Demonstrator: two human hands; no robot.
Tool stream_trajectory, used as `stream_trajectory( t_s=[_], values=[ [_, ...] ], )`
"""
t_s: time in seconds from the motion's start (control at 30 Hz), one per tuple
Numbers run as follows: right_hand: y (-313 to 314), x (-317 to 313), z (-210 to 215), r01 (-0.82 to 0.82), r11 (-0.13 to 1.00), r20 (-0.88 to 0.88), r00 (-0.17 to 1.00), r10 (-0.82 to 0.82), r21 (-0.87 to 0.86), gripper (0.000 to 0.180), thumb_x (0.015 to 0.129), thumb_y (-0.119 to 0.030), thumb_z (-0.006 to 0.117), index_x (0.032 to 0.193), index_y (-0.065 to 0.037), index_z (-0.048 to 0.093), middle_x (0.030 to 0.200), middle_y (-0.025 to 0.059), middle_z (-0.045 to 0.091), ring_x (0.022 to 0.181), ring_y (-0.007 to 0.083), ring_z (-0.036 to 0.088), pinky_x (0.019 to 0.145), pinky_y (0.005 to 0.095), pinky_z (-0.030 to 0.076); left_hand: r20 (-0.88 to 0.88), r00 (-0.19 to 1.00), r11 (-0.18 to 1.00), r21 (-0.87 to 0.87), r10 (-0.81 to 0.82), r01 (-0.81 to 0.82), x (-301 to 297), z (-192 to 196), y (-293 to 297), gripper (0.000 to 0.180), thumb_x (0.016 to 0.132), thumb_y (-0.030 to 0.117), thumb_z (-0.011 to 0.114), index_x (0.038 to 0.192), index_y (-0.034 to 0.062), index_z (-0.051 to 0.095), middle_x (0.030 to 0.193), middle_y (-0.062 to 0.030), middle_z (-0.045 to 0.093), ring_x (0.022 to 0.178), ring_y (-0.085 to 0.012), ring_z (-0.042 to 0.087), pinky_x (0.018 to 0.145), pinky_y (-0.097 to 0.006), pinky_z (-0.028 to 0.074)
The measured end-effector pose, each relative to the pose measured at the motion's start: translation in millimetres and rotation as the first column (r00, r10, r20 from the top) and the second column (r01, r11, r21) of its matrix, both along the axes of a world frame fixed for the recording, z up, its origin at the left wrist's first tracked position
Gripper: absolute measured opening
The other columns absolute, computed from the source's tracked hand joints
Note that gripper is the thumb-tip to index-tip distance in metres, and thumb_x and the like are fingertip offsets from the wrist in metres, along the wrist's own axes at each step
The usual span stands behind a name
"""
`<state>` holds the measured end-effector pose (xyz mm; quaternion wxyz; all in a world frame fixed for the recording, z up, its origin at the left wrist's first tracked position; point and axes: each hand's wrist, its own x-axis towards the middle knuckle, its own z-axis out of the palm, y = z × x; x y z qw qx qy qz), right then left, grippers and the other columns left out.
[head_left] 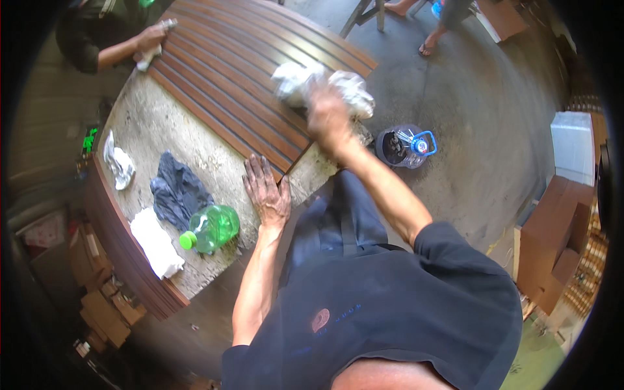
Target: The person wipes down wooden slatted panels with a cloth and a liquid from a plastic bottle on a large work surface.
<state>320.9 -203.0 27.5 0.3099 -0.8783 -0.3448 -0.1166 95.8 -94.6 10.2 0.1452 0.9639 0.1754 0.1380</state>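
Note:
A brown panel of parallel slats [227,65] lies on a pale, stained worktable [172,120]. My left hand [268,195] rests flat at the panel's near corner, fingers stretched out, with dark stains on the skin. Smeared by motion, my right hand [329,116] is closed on a bunched white rag [296,83] over the panel's right edge. Part of the rag sticks out on both sides of the hand. At the far left another person's hand [153,38] holds a white cloth against the panel's edge.
On the table's left lie a green bottle [218,229], a dark cloth [175,188], a folded white cloth [155,244] and a crumpled white one [120,166]. A clear plastic jug [398,148] with a blue handle stands on the floor to the right. Cardboard boxes [549,237] stand farther right.

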Motion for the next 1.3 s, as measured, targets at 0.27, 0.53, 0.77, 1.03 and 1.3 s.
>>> stream_trajectory(
  t_s=[0.27, 0.53, 0.77, 1.03, 1.3],
  values=[
    [-41.0, 23.3, -9.8, -0.113, 0.961, 0.111, 0.983, 0.144, -0.251, 0.052, 0.088, 0.001, 0.049, 0.14, 0.003, 0.054, 0.141, 0.0257, 0.057, 0.128, 0.0392, 0.058, 0.108, 0.0479, 0.05, -0.034, 0.999, 0.999, -0.016, -0.034, 0.033, -2.0, -3.2, 1.0, 0.077, 0.093, 0.027, 0.065, 0.155, -0.005, 0.031, 0.163, -0.0271, 0.025, 0.152, -0.042, 0.024, 0.122, -0.057, 0.02],
    [-17.0, 34.1, -20.1, 0.014, 1.0, 0.118, 0.993, -0.013, -0.007, 0.051, 0.084, 0.006, 0.05, 0.135, 0.006, 0.057, 0.139, 0.0305, 0.055, 0.127, 0.0466, 0.055, 0.107, 0.0517, 0.047, 0.008, 1.0, 1.0, -0.007, 0.001, -0.001, -0.2, -1.5, 3.8, 0.083, 0.091, 0.023, 0.067, 0.159, -0.0009, 0.026, 0.166, -0.0246, 0.021, 0.153, -0.041, 0.024, 0.123, -0.054, 0.021],
    [19.9, -81.5, -17.0, -0.603, 0.785, -0.089, 0.797, 0.597, -0.141, 0.062, 0.087, -0.01, 0.056, 0.147, 0.003, 0.045, 0.155, 0.02, 0.043, 0.147, 0.0352, 0.037, 0.121, 0.0493, 0.031, 0.139, 0.99, 0.998, 0.059, 0.008, -0.016, -3.4, -4.7, -1.4, 0.054, 0.088, 0.015, 0.061, 0.135, -0.0082, 0.055, 0.124, -0.0297, 0.062, 0.117, -0.0477, 0.058, 0.107, -0.059, 0.04],
    [173.9, -2.0, -7.7, -0.638, 0.767, -0.067, 0.77, 0.634, -0.073, 0.048, 0.091, -0.011, 0.056, 0.137, 0.003, 0.054, 0.149, 0.02, 0.05, 0.141, 0.0391, 0.043, 0.117, 0.0498, 0.036, 0.116, 0.992, 0.996, -0.069, 0.054, -0.047, 4.2, 10.9, -3.3, 0.064, 0.085, 0.013, 0.064, 0.141, -0.0107, 0.047, 0.148, -0.0345, 0.042, 0.135, -0.0502, 0.044, 0.114, -0.055, 0.037],
    [87.3, -18.0, 2.7, -0.8, 0.577, -0.06, 0.592, 0.804, -0.164, 0.053, 0.095, -0.018, 0.056, 0.144, 0.001, 0.049, 0.151, 0.019, 0.049, 0.146, 0.0382, 0.039, 0.119, 0.0498, 0.033, 0.201, 0.979, 0.999, -0.053, 0.024, -0.014, 3.2, 17.5, -0.6, 0.045, 0.082, 0.005, 0.064, 0.124, -0.0104, 0.062, 0.134, -0.027, 0.058, 0.126, -0.0485, 0.053, 0.108, -0.052, 0.045]
  ],
)
